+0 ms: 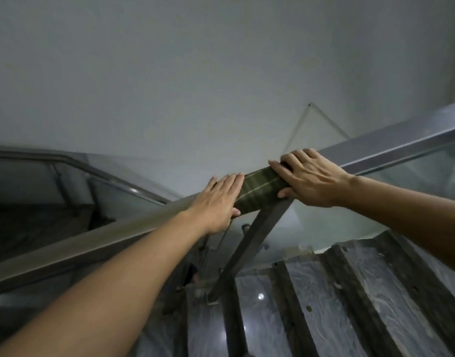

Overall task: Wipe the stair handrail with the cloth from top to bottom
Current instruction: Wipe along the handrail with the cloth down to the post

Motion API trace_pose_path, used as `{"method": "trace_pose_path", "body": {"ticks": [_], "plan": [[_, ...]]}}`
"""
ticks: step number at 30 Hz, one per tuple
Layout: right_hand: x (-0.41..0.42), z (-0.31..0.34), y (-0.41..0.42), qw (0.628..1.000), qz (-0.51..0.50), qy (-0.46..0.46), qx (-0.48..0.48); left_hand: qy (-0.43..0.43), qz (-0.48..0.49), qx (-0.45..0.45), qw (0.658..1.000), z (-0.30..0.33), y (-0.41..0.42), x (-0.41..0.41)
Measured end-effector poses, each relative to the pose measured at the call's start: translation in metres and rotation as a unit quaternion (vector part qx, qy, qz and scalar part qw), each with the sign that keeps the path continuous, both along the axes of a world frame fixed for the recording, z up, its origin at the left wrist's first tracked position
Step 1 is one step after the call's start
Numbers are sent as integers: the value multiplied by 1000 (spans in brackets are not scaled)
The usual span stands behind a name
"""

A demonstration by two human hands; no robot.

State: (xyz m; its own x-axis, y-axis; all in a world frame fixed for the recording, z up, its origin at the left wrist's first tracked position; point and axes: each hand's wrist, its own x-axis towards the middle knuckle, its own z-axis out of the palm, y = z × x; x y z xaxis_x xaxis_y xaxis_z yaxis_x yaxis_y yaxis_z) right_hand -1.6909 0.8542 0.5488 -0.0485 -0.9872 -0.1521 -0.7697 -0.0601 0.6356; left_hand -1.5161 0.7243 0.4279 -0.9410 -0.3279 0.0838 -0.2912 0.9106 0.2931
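A flat metal handrail (391, 148) runs diagonally across the view from lower left to upper right. A dark green cloth (261, 190) with pale stripes is wrapped over the rail near its middle. My left hand (218, 202) lies flat on the cloth's lower-left end, thumb under the rail's edge. My right hand (311, 176) curls over the cloth's upper-right end, fingers over the far edge of the rail and thumb below. Both hands press the cloth to the rail.
A slanted metal post (249, 248) supports the rail right under the cloth. Glass panels (414, 181) fill in below the rail. Marble steps (350, 292) with dark strips lie at the lower right. A second rail (97, 171) runs at the left. A plain wall is behind.
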Motion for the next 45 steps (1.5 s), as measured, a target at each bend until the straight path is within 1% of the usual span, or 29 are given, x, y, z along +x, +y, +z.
{"method": "trace_pose_path", "body": {"ticks": [7,11,14,17,21,27,31,35,45], "plan": [[100,-85,-73,999,19,-32,26,-18,77,50,996,-71,-53,106],[151,-122,-105,998,30,-47,33,-16,106,69,992,-110,-80,155],[185,-147,-125,998,27,-44,36,-20,115,74,990,-138,-102,187],[216,-168,-145,998,17,-43,42,-44,112,70,990,-160,-123,216],[252,-196,-168,997,14,-69,42,-78,119,55,988,-188,-148,250],[310,-242,-208,993,8,-102,54,-122,134,91,979,-224,-191,305],[353,-277,-238,992,20,-115,52,-140,153,84,975,-254,-217,346],[402,-316,-269,990,35,-123,52,-159,176,69,969,-292,-247,394],[542,-428,-363,987,39,-137,76,-209,198,99,953,-390,-334,531]]}}
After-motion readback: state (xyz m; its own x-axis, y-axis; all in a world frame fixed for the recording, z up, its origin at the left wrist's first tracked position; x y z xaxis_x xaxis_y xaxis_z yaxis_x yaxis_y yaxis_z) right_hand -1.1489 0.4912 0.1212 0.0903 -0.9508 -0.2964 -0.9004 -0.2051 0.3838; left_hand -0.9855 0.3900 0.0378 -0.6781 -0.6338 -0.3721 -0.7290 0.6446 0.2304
